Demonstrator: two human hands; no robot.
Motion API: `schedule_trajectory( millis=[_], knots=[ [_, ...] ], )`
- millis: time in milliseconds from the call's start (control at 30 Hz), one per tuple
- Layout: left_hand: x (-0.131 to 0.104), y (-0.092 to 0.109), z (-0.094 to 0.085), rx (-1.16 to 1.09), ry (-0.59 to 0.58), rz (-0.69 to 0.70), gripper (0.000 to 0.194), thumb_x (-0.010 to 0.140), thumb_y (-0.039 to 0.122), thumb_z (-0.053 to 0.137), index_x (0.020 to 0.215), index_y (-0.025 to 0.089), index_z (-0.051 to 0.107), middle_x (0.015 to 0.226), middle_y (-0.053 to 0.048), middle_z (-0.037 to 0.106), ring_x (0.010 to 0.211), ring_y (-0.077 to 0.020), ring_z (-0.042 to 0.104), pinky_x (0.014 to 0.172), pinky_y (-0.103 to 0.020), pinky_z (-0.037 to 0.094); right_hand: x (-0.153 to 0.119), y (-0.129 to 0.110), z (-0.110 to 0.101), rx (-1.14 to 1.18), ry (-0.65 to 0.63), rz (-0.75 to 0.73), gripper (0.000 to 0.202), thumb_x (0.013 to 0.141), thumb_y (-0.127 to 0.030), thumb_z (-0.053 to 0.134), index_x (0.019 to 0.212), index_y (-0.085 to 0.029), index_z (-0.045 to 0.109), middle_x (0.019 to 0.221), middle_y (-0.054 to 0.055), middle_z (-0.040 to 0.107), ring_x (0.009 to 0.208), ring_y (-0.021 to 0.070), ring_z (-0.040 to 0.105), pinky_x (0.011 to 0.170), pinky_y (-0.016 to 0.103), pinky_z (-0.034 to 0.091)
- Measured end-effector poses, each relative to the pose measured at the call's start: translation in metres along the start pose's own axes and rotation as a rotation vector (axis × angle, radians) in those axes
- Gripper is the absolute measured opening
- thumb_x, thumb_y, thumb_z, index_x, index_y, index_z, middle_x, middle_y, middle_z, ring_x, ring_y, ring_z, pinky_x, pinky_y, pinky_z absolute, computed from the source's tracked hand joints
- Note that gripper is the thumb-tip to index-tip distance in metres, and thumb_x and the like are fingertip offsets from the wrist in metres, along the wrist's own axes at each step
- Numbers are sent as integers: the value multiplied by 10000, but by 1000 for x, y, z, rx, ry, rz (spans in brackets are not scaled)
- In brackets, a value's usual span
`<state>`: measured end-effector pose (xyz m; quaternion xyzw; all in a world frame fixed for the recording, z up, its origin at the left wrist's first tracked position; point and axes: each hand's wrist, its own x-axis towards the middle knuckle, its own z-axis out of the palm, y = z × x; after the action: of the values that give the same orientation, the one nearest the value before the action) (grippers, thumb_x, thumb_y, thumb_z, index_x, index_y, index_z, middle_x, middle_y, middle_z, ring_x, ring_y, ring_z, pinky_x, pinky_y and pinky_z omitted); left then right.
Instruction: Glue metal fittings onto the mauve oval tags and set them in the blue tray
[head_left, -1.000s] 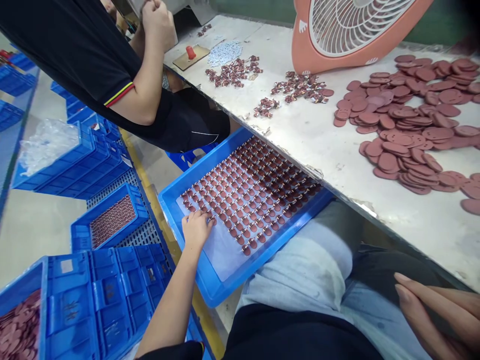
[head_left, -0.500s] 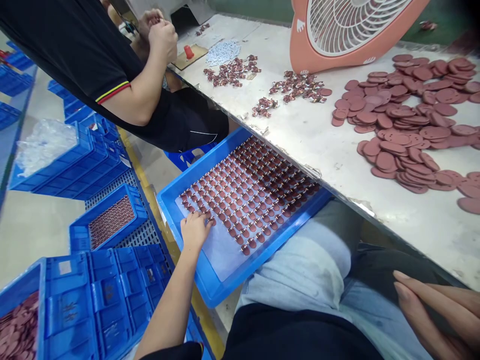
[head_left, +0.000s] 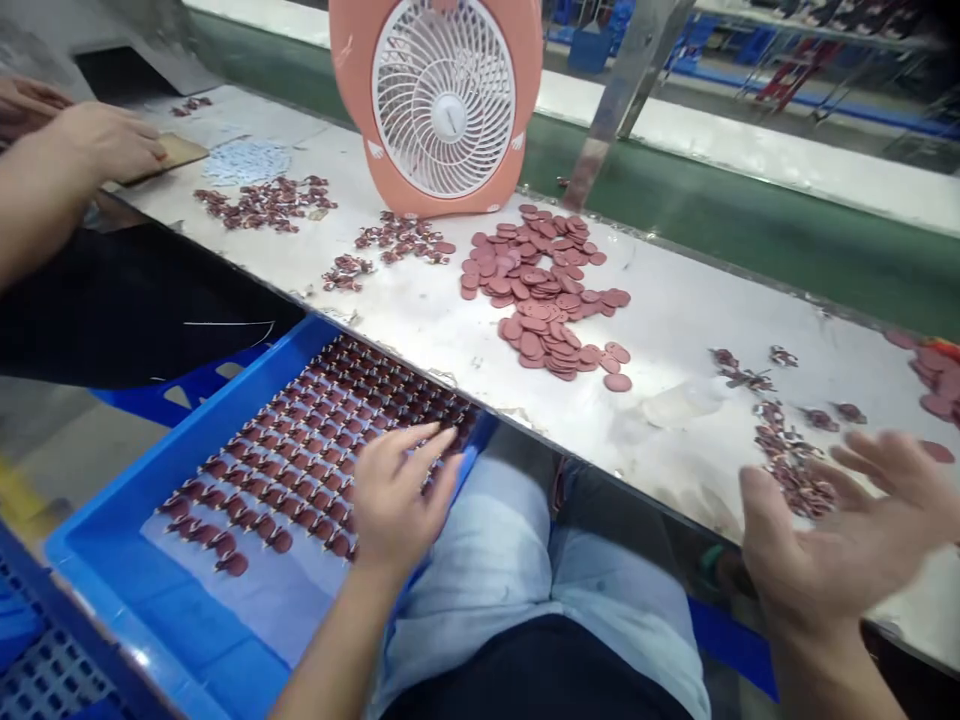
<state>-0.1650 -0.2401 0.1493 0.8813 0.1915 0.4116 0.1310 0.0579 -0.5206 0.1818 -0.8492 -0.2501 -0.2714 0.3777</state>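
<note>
Rows of reddish-brown pieces [head_left: 307,465] lie on a pale sheet [head_left: 247,605] in the blue tray [head_left: 105,555], mostly to the left of the left hand [head_left: 394,505]. Its fingers are loosely parted over the tray; whether they touch a piece is hard to tell. The right hand [head_left: 847,550], blurred, is spread wide beside small knotted parts [head_left: 784,450] on the white table [head_left: 675,320]. Farther off stand loose discs [head_left: 544,295] and an orange fan [head_left: 349,60], its hub marking too small to read.

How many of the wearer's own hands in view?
2: left hand over the blue tray, right hand by the small parts on the bench. Neither is hidden.
</note>
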Motion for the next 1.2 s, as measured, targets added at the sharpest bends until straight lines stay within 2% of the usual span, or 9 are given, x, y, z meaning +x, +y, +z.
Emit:
schedule_trajectory(
  millis=[133, 233, 433, 567, 700, 800, 867, 1100, 1200],
  knots=[
    [76, 75, 67, -87, -201, 220, 241, 934, 302, 619, 1157, 255, 699, 1186, -57, 717, 1109, -237, 600, 949, -388, 432, 11, -12, 16, -36, -233, 19, 843, 801, -583, 707, 1507, -252, 387, 1339, 164, 553, 1279, 433, 478, 1000, 661, 438],
    [105, 102, 97, 9, -423, 368, 282, 923, 361, 639, 1172, 238, 693, 1315, -67, 657, 1199, -257, 539, 979, -402, 381, 19, -12, 31, 16, -332, 77, 871, 800, -658, 675, 1494, -213, 397, 1318, 182, 573, 1255, 435, 486, 1009, 668, 413],
    [86, 95, 80, -59, -588, 468, 652, 871, 617, 606, 1350, 176, 580, 1346, -88, 652, 1210, -281, 529, 1006, -452, 320, 29, -12, 48, 272, -402, 225, 430, 844, -552, 677, 1129, -233, 628, 1074, 92, 688, 990, 314, 636, 918, 533, 484],
    [59, 80, 64, -272, -524, 523, 282, 987, 350, 559, 1237, 278, 667, 1191, 17, 757, 995, -181, 639, 910, -401, 343, 16, -22, 39, 549, -335, 299, 341, 904, -513, 593, 1110, -248, 536, 1018, 49, 654, 925, 240, 642, 852, 418, 518],
    [44, 89, 53, -608, -393, 72, 183, 946, 197, 604, 1018, 250, 763, 912, -1, 810, 817, -165, 692, 827, -358, 435, 0, -41, 24, 764, -424, 378, 282, 889, -457, 630, 1031, -250, 502, 804, -10, 573, 660, 170, 576, 601, 306, 502],
    [40, 105, 39, -910, -460, -511, 128, 874, 282, 707, 946, 212, 786, 887, -52, 811, 830, -211, 736, 781, -338, 535, -6, -57, 15, 851, -600, 416, 274, 845, -382, 735, 981, -239, 545, 817, 3, 618, 652, 157, 581, 570, 278, 492],
    [38, 111, 29, -1041, -528, -749, 146, 826, 294, 759, 932, 198, 787, 859, -56, 812, 822, -225, 754, 767, -325, 566, -9, -66, 13, 896, -684, 433, 284, 830, -383, 760, 959, -237, 553, 833, 7, 634, 682, 158, 592, 589, 274, 504],
    [22, 113, 6, -1281, -554, -1071, 246, 724, 322, 852, 889, 169, 753, 755, -49, 787, 759, -198, 749, 753, -292, 563, -12, -78, 16, 1007, -914, 508, 301, 841, -367, 762, 985, -233, 534, 758, -18, 614, 644, 145, 586, 573, 256, 491],
    [7, 106, 5, -1510, -798, -1267, 427, 654, 464, 881, 907, 154, 731, 737, -55, 768, 676, -172, 726, 637, -259, 553, -12, -78, 10, 1067, -1112, 503, 290, 836, -321, 766, 984, -236, 531, 739, -20, 624, 619, 148, 601, 567, 260, 510]
  ],
)
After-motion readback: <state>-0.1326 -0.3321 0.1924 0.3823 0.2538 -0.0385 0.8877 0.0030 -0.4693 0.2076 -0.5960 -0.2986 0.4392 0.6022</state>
